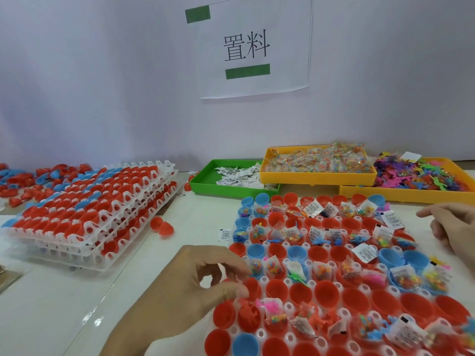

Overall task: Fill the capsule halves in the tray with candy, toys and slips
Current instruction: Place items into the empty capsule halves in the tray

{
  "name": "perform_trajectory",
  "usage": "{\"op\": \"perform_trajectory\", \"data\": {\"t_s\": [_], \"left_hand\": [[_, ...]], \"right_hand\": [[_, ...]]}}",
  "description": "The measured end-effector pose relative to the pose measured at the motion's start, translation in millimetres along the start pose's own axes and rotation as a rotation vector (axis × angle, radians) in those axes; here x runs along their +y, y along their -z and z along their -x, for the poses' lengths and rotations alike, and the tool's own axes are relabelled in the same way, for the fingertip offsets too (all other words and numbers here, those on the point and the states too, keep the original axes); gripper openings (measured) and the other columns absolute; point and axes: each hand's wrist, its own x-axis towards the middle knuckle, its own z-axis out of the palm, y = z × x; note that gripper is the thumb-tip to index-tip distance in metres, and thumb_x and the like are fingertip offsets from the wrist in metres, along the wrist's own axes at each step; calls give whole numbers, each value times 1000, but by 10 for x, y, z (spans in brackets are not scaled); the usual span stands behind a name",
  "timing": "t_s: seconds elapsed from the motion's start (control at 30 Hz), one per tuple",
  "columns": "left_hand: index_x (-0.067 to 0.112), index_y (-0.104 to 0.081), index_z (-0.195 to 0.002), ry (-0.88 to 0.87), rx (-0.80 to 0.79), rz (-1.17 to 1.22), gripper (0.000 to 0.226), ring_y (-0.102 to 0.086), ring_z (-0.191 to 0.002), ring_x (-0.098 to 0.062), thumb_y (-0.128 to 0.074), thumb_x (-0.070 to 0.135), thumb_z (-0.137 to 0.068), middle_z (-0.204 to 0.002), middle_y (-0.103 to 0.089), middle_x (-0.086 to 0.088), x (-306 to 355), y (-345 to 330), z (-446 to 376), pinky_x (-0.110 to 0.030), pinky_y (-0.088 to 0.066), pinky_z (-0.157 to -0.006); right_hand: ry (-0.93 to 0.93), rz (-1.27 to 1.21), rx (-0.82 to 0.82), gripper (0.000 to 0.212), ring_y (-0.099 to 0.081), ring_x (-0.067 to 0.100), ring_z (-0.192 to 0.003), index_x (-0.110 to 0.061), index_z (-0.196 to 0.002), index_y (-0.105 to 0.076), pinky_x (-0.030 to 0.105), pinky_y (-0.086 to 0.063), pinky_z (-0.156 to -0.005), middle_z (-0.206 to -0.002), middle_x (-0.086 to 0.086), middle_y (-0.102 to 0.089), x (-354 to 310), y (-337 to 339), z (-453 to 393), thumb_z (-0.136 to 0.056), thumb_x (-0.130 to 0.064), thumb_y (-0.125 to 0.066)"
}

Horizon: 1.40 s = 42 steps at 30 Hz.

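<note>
Hands (pixel 190 283), two, over tray (pixel 290 308); perhaps four stacked trays (pixel 97 214).

White paper sign (pixel 253 47) taped to the wall, green tape strips (pixel 247 71) on it

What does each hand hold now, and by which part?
Nothing, as far as can be seen: the left hand hovers with curled fingers over the tray; the right hand is empty.

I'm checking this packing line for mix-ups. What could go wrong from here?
1. Rows alternate filled and empty in the working tray, so a capsule half could be skipped.
2. Slips and candy bags stick up above the rims; the left hand hovering there could knock them out.
3. A loose slip already lies off the tray.
</note>
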Motion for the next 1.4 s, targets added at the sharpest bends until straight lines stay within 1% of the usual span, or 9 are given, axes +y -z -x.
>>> {"op": "perform_trajectory", "data": {"t_s": [0.1,0.37,0.53,0.6,0.7,0.93,1.13,1.23,1.4], "left_hand": [[33,-76,-91,-51,49,-95,16,-67,-81,-17,-69,46,-83,-88,-74,12,114,99,-177,-39,-55,-70],[21,-74,-90,-102,216,-361,8,-65,-73,-3,-66,20,-90,-86,-72,9,429,-28,-1686,-9,-47,-63],[1,-66,-81,149,200,-554,30,-56,-68,-23,-65,29,-92,-81,-64,-14,270,-287,-2546,-28,-43,-58],[5,-47,-67,257,167,-657,43,-48,-63,-23,-66,35,-90,-71,-50,-10,172,-368,-2735,-29,-37,-53],[9,-40,-76,339,125,-735,47,-46,-69,-20,-72,41,-84,-75,-41,-5,102,-472,-2881,-29,-38,-57],[0,-68,-91,329,261,-502,29,-66,-86,-28,-83,20,-75,-96,-68,-14,98,-489,-2945,-33,-54,-70],[11,-67,-74,298,382,-154,16,-59,-71,-19,-81,16,-78,-80,-64,-6,146,-447,-2782,-29,-46,-64],[10,-66,-85,298,410,17,14,-63,-77,-23,-79,13,-80,-90,-68,-13,190,-418,-2655,-29,-48,-63],[8,-72,-90,127,321,221,14,-62,-55,-15,-78,17,-80,-75,-73,-12,367,-246,-2093,-22,-50,-51]], "right_hand": [[43,30,38,34,-42,4,-37,-30,-88,-73,11,-30,-33,-51,0,-56,-186,-55,127,-84,-50,-45],[122,45,87,32,-46,24,-51,-17,-77,-71,19,-34,-35,-54,7,-57,-383,-111,221,-100,-12,-51],[137,22,97,30,-47,26,-56,-12,-78,-71,29,-39,-48,-59,15,-57,-434,-122,228,-100,-9,-51],[132,14,100,30,-48,24,-57,-11,-78,-71,29,-38,-53,-59,13,-56,-437,-130,226,-100,-8,-51],[125,2,109,30,-48,22,-56,-11,-78,-71,29,-37,-54,-57,9,-56,-439,-132,219,-100,-7,-51],[116,-32,121,31,-47,21,-56,-12,-77,-71,28,-36,-53,-57,7,-55,-422,-137,209,-99,-7,-51],[132,-31,112,32,-48,23,-56,-15,-74,-72,30,-39,-54,-57,11,-57,-408,-125,204,-98,-7,-52],[143,-33,114,33,-47,24,-56,-15,-73,-71,28,-41,-49,-57,11,-56,-380,-109,191,-99,-8,-52],[154,-18,100,32,-46,26,-57,-15,-74,-72,19,-35,-40,-57,11,-55,-341,-111,171,-99,-9,-52]]}}
